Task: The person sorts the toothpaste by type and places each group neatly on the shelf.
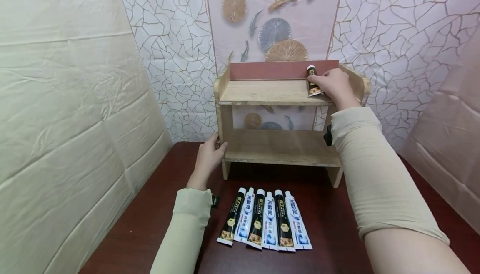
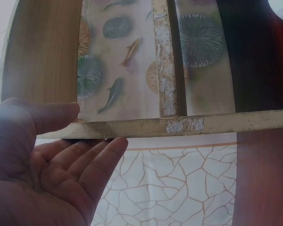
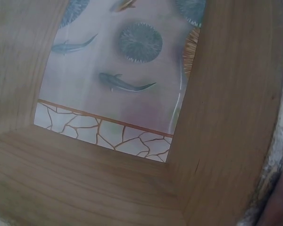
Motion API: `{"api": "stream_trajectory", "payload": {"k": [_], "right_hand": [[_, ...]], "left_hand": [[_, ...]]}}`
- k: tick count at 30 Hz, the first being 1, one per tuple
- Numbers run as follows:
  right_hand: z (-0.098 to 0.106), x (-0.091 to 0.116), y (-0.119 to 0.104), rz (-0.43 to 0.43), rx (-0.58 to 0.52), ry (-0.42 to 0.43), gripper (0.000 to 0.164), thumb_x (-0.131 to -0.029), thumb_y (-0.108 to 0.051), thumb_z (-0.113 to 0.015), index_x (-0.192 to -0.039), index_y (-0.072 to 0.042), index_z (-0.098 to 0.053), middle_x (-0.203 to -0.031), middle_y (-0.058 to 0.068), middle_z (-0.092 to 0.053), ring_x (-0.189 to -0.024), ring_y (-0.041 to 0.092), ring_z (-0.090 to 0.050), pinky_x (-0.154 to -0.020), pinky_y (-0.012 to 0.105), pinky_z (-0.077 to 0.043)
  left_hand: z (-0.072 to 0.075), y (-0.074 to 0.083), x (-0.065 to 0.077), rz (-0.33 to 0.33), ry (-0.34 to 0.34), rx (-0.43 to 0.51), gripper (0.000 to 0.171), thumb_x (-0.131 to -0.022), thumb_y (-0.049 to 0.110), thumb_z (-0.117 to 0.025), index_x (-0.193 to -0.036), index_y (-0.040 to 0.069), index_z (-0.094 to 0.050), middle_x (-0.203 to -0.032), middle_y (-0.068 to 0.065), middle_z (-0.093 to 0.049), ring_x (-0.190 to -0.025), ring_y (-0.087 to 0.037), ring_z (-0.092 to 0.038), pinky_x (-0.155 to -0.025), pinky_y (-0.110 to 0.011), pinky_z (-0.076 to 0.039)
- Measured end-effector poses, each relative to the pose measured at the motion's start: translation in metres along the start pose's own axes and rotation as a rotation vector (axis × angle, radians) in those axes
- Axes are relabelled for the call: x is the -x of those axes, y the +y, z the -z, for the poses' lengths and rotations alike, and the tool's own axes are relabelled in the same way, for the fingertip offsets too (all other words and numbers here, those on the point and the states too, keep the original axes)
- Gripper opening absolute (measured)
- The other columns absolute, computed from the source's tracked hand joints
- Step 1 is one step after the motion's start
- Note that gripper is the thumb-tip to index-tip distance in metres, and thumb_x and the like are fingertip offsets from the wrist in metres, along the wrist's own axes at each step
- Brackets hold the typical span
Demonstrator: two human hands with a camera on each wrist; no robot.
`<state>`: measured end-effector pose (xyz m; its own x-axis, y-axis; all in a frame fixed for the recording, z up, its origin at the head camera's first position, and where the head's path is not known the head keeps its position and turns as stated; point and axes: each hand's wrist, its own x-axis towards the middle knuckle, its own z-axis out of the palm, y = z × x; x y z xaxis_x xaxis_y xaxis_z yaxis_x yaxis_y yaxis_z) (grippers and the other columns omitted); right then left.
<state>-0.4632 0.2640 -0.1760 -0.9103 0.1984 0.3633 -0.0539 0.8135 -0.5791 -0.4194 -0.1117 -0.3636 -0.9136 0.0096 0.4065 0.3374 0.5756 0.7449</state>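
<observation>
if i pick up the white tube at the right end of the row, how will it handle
The white tube would probably bend under a squeeze, as its body tapers to a thin, flat tail. That wide tail should also keep it from rolling. Pushed left, it would likely nudge the black tube lying close beside it.

The shelf (image 1: 262,91) looks like matt, rough-edged wood and the tubes (image 1: 269,222) like smooth plastic.
</observation>
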Motion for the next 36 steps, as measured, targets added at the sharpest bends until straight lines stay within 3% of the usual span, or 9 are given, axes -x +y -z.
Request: {"api": "stream_trajectory", "payload": {"k": [14, 24, 36], "right_hand": [[-0.0003, 0.001, 0.0, -0.013, -0.019, -0.009, 0.051, -0.091, -0.057, -0.06, -0.084, -0.006, -0.062, -0.067, -0.003, -0.053, -0.073, 0.022, -0.047, -0.064, 0.035, -0.038], [0.0016, 0.0027, -0.0028, -0.026, -0.01, 0.003, 0.05, -0.089, -0.053, -0.063, -0.096, -0.004, -0.066, -0.091, 0.007, -0.06, -0.087, 0.025, -0.048, -0.07, 0.035, -0.039], [0.0025, 0.0047, -0.0006, 0.014, -0.006, -0.024, 0.046, -0.091, -0.049, -0.062, -0.102, -0.004, -0.063, -0.104, 0.013, -0.06, -0.095, 0.028, -0.051, -0.074, 0.037, -0.041]], "left_hand": [[-0.0006, -0.001, -0.0004, 0.018, -0.004, -0.012, 0.053, -0.102, 0.028, -0.06, -0.152, 0.014, -0.046, -0.143, -0.017, -0.055, -0.125, -0.032, -0.059, -0.095, -0.045, -0.054], [-0.0019, -0.0007, -0.0028, 0.014, 0.0, -0.004, 0.052, -0.102, 0.025, -0.061, -0.151, 0.015, -0.047, -0.144, -0.017, -0.055, -0.126, -0.032, -0.059, -0.093, -0.044, -0.055], [0.0003, -0.0002, -0.0012, 0.036, -0.019, -0.017, 0.055, -0.102, 0.03, -0.061, -0.152, 0.014, -0.045, -0.144, -0.017, -0.055, -0.126, -0.032, -0.059, -0.096, -0.046, -0.053]]}}
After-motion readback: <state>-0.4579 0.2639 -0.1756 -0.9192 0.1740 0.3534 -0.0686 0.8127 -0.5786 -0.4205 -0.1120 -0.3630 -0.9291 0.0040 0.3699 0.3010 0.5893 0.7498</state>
